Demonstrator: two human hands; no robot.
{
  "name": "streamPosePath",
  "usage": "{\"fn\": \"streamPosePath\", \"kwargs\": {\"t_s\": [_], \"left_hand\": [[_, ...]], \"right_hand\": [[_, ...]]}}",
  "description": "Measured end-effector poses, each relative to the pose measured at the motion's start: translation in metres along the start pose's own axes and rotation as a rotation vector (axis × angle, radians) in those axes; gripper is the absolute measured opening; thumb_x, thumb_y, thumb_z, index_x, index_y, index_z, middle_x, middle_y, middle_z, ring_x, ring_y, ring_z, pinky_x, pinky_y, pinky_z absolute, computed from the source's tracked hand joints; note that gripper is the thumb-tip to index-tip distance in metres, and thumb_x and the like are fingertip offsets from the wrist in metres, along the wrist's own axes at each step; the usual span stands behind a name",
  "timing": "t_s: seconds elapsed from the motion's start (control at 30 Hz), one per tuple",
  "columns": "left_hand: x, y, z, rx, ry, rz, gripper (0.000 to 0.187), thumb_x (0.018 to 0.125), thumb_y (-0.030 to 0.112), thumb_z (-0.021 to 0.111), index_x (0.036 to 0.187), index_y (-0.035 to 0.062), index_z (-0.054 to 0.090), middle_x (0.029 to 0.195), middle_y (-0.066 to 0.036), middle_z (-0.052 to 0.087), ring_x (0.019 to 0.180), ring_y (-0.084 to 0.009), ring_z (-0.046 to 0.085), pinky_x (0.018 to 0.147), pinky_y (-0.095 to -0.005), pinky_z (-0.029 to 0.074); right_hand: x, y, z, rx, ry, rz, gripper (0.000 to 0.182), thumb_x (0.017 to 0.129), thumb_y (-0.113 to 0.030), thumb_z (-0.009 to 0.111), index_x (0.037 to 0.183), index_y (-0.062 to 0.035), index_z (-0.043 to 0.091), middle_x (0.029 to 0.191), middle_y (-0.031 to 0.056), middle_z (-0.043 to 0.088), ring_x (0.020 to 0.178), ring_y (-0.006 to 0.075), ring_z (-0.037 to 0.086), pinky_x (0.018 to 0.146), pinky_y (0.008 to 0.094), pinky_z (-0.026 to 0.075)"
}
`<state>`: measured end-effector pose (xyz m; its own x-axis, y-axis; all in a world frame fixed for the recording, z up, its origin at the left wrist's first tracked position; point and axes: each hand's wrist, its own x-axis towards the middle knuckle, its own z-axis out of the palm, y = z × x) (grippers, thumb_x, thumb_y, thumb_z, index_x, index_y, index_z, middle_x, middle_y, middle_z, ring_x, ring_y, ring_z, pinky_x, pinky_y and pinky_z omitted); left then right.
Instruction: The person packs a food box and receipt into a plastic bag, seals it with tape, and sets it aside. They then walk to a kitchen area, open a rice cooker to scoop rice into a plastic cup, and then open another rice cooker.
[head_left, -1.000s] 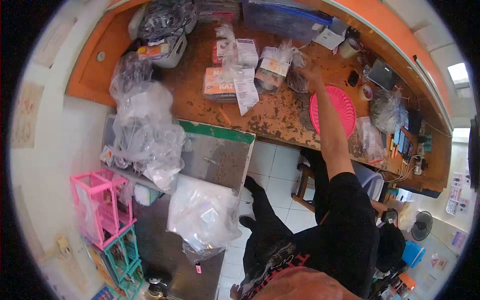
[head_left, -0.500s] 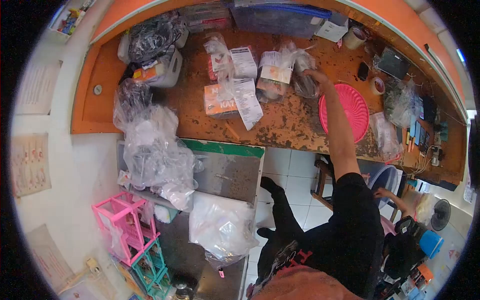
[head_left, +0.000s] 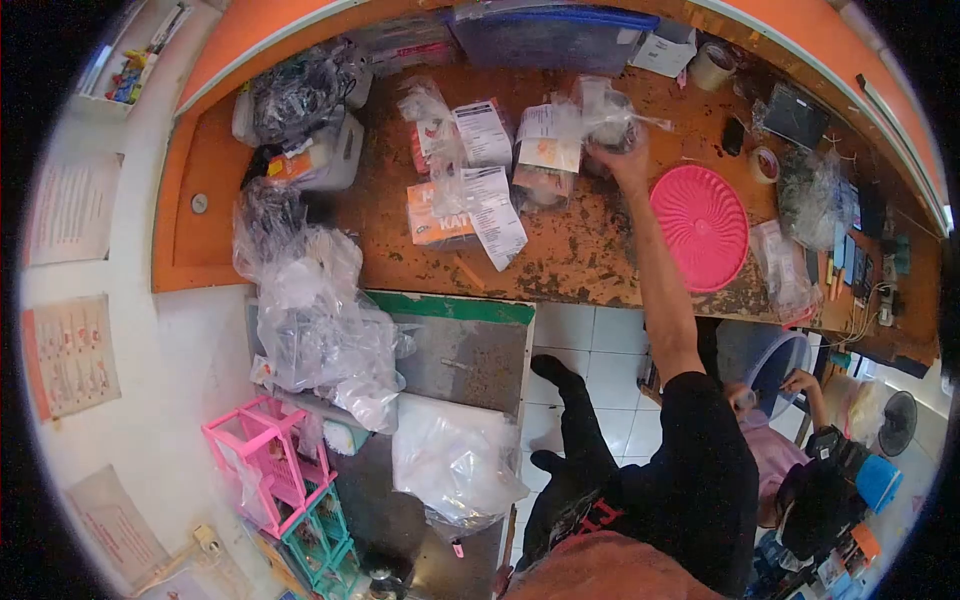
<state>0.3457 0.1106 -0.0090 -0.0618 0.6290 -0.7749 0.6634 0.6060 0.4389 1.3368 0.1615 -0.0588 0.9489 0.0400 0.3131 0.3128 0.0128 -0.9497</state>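
My right hand [head_left: 624, 166] reaches across the wooden table, its fingers closed around a clear plastic-bagged package [head_left: 610, 128]. What is inside the bag looks dark and cannot be made out. Just left of it lies a bagged package [head_left: 548, 152] with a white paper on top. Farther left is another bagged bundle with a printed slip [head_left: 484, 132]. Nearer me sits an orange-and-white box [head_left: 437, 222] with a long paper slip [head_left: 494, 218] on it. A round pink plastic basket [head_left: 698, 228] lies right of my forearm. My left hand is out of the picture.
Plastic bags [head_left: 325, 320] heap at the left over a low grey table [head_left: 455, 362]. A pink rack [head_left: 262, 465] stands below. At the right, another person's hands [head_left: 798, 381] are at a clear tub [head_left: 765, 365]. Tape rolls [head_left: 712, 66] and bins [head_left: 550, 40] line the back.
My right hand has turned and now grips the bagged package from its near side, tilting it up. The other person's second hand has come into sight at the tub. The view has shifted slightly.
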Motion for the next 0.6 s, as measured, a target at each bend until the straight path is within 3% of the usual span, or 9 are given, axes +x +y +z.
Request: {"fn": "streamPosePath", "kwargs": {"t_s": [0.07, 0.13, 0.27, 0.37, 0.47, 0.6], "left_hand": [[0.001, 0.000, -0.002, 0.015, -0.011, 0.013, 0.026, 0.081, 0.016, 0.066, 0.107, 0.0105, 0.068, 0.118, -0.012, 0.062, 0.103, -0.0303, 0.061, 0.083, -0.0425, 0.051], [0.000, 0.000, -0.004, 0.027, -0.022, 0.021, 0.025, 0.081, 0.016, 0.066, 0.106, 0.0104, 0.068, 0.118, -0.012, 0.062, 0.103, -0.0302, 0.062, 0.082, -0.0423, 0.051], [-0.003, -0.002, -0.009, 0.046, -0.039, 0.035, 0.024, 0.081, 0.014, 0.067, 0.104, 0.0103, 0.069, 0.117, -0.012, 0.063, 0.103, -0.0300, 0.062, 0.082, -0.0420, 0.052], [-0.003, -0.010, -0.013, 0.057, -0.059, 0.050, 0.023, 0.080, 0.013, 0.067, 0.103, 0.0102, 0.070, 0.117, -0.012, 0.063, 0.103, -0.0299, 0.062, 0.082, -0.0418, 0.052], [0.000, -0.019, -0.018, 0.073, -0.084, 0.081, 0.022, 0.080, 0.012, 0.067, 0.102, 0.0101, 0.070, 0.117, -0.012, 0.063, 0.103, -0.0298, 0.063, 0.081, -0.0415, 0.052], [0.006, -0.042, -0.027, 0.112, -0.133, 0.172, 0.021, 0.080, 0.011, 0.068, 0.100, 0.0099, 0.071, 0.116, -0.012, 0.064, 0.102, -0.0297, 0.063, 0.081, -0.0412, 0.053]], "right_hand": [[-0.005, 0.016, 0.004, 0.039, 0.005, -0.025, 0.073, 0.063, -0.011, 0.088, 0.124, 0.0001, 0.050, 0.115, 0.0112, 0.061, 0.105, 0.0221, 0.059, 0.090, 0.0359, 0.049], [-0.018, 0.016, -0.002, -0.029, -0.021, 0.040, 0.073, 0.062, -0.014, 0.089, 0.123, 0.0001, 0.050, 0.115, 0.0113, 0.061, 0.106, 0.0228, 0.058, 0.091, 0.0370, 0.049], [-0.041, -0.038, -0.005, -0.156, -0.129, 0.110, 0.073, 0.061, -0.019, 0.090, 0.120, 0.0009, 0.052, 0.115, 0.0124, 0.062, 0.105, 0.0251, 0.059, 0.091, 0.0384, 0.049], [-0.034, -0.023, -0.012, -0.184, -0.213, -0.053, 0.070, 0.061, -0.017, 0.089, 0.119, 0.0008, 0.054, 0.114, 0.0125, 0.064, 0.104, 0.0247, 0.060, 0.091, 0.0375, 0.049], [-0.030, 0.027, -0.022, -0.342, -0.209, 0.030, 0.070, 0.060, -0.020, 0.089, 0.118, 0.0002, 0.056, 0.112, 0.0129, 0.065, 0.104, 0.0247, 0.061, 0.090, 0.0377, 0.049], [-0.032, 0.016, -0.015, -0.453, -0.165, 0.042, 0.078, 0.061, -0.033, 0.088, 0.124, -0.0026, 0.052, 0.115, 0.0162, 0.062, 0.105, 0.0319, 0.060, 0.089, 0.0407, 0.049]]}}
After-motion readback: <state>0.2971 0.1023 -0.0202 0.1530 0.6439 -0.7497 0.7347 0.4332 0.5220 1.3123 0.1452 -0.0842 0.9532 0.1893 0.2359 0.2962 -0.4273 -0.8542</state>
